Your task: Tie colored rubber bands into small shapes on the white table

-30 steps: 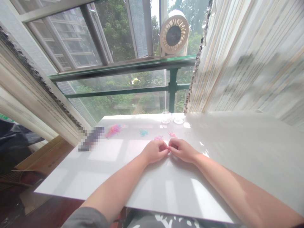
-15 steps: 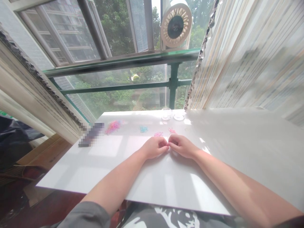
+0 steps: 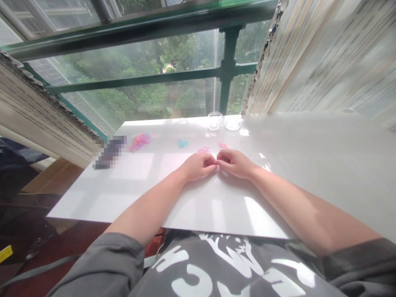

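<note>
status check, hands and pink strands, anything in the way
Left hand, right hand nearly tip to tip; anything pinched too small to tell. Pink strands on white table, just beyond. Nothing seen blocking hands.

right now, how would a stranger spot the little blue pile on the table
Start at the white table; beyond the left hand, look between the larger, mostly pink heap and the small pink piles. The blue pile is the only one that looks blue throughout.

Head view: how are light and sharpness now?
In the head view, sunlight and shadow stripe the white table; the same head view shows the right-hand curtain smeared, the pinkish heap soft-edged and, left of it, a dark object pixelated.
</note>
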A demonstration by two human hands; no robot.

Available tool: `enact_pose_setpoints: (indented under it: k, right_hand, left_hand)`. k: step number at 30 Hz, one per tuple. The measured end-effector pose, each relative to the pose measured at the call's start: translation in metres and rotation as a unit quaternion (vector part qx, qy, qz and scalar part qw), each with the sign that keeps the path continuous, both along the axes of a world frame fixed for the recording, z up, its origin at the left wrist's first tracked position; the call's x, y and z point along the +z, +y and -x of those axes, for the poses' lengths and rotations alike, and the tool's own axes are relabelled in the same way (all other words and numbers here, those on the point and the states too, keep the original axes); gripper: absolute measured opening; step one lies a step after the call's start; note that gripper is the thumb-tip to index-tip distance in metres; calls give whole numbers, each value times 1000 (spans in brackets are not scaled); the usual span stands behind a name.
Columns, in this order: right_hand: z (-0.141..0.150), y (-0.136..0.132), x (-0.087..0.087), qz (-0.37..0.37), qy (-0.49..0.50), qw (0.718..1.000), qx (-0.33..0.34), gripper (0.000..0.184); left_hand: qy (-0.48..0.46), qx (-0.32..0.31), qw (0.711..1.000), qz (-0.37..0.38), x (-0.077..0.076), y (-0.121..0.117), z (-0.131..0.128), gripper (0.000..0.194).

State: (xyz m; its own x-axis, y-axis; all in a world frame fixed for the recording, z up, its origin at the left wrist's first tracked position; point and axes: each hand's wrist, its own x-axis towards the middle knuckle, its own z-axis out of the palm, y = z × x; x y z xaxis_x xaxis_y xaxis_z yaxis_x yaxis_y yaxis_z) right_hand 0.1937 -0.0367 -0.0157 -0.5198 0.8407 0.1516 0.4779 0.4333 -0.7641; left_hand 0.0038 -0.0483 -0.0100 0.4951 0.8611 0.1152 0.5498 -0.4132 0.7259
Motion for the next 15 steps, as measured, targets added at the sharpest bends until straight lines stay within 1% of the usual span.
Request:
enact_pose_setpoints:
  k: [4, 10, 15]
  right_hand:
    - [0, 0, -1, -2, 2, 1000, 3, 14]
    - [0, 1, -3, -1, 8, 1000, 2, 12]
    - [0, 1, -2, 3, 10, 1000, 4, 11]
  left_hand:
    - [11, -1, 1000, 5, 1, -1, 0, 16]
    - [8, -9, 1000, -11, 0, 0, 1, 15]
    - [9, -1, 1000, -3, 0, 0, 0, 15]
